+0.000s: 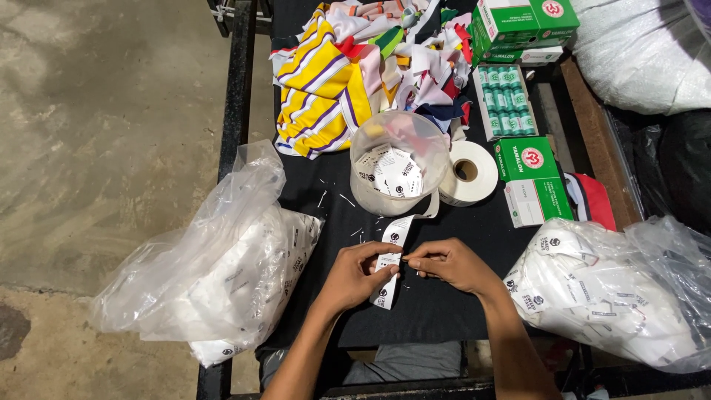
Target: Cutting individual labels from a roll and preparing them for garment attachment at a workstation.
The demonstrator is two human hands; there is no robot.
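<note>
Over the black worktop [437, 311], I am pinching the white label strip [390, 261] between both hands: left hand [354, 275] and right hand [449, 264] fingers grasping it below the clear tub [398, 161]. I judge separating one label needs a firm, steady pull.

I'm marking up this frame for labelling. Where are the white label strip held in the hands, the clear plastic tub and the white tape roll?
white label strip [390, 261], head view, middle between the hands.
clear plastic tub [370, 194], head view, left wall.
white tape roll [480, 164], head view, flat top face.
</note>
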